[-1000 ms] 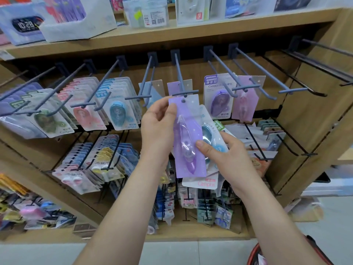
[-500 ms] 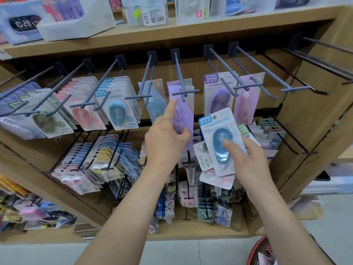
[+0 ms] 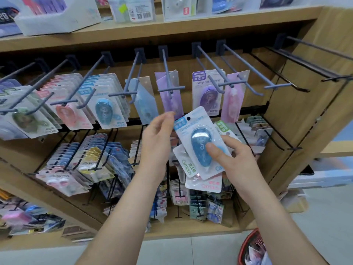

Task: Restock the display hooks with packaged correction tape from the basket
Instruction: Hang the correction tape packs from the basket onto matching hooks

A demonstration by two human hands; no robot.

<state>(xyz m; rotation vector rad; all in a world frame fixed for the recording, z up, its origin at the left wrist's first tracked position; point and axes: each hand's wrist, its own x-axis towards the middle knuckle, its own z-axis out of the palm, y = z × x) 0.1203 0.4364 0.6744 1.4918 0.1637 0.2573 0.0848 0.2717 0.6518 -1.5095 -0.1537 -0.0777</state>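
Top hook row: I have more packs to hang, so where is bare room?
Bare: the black hooks at far right, between the pink pack and the side panel. Nearly bare: hooks holding the light blue pack and purple packs. Crowded: blue stack, pink stack and green stack at left.

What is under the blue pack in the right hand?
Three more packs show beneath the blue pack: green-lettered pack, pink-lettered pack, green-labelled pack. Their bodies are mostly covered; any further packs cannot be seen.
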